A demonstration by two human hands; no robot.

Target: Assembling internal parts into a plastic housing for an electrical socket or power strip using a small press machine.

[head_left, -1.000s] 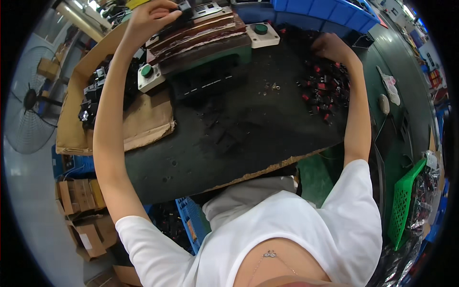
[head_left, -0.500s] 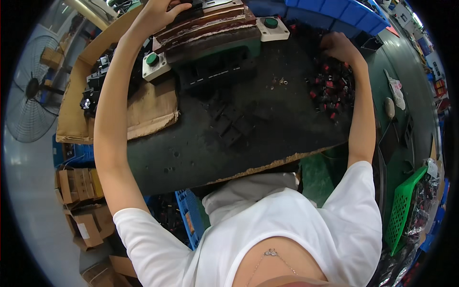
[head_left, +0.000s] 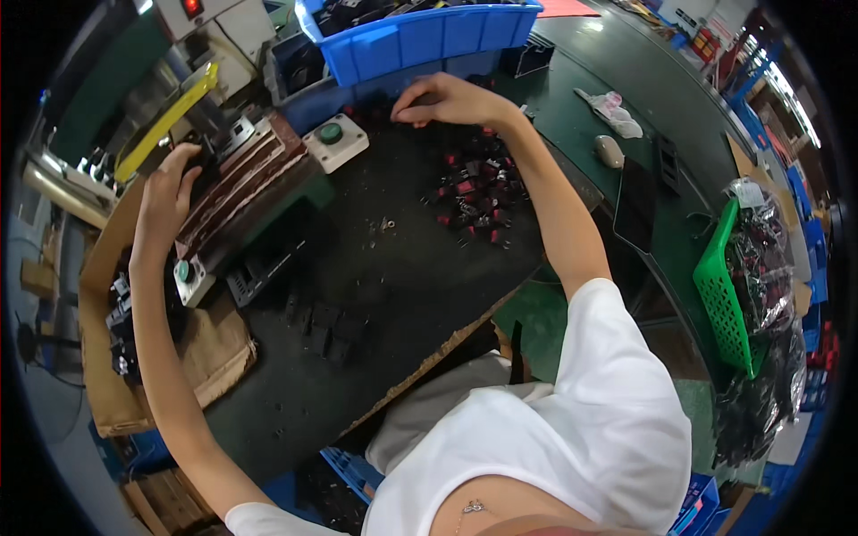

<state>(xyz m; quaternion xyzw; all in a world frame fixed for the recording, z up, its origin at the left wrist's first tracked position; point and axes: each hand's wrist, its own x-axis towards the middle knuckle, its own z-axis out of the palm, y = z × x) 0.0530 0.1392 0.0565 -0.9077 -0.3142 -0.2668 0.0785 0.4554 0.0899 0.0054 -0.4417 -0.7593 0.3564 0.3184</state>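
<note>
My left hand [head_left: 168, 192] is at the left end of the press fixture, a layered reddish-brown block [head_left: 246, 174] with metal on top. Its thumb and fingers curve around a dark part [head_left: 204, 159], mostly hidden in shadow. At the back of the bench, my right hand [head_left: 442, 100] is closed, thumb and fingertips together, above dark small parts beside the blue bin. Whatever it pinches is too small to make out. Just nearer than this hand lies a pile of small black-and-red switch-like components [head_left: 474, 192].
White boxes with green buttons, one right [head_left: 336, 143] and one left [head_left: 191, 282], flank the fixture. A blue bin [head_left: 420, 45] stands behind. Black plastic housings [head_left: 329, 330] lie on the dark bench. A cardboard box [head_left: 112, 402] is left; a phone [head_left: 635, 204] and green basket [head_left: 720, 290] are right.
The view has swung to the right, so the bench appears shifted left and turned. My right hand has moved a little toward the right button box. My left hand stays at the fixture.
</note>
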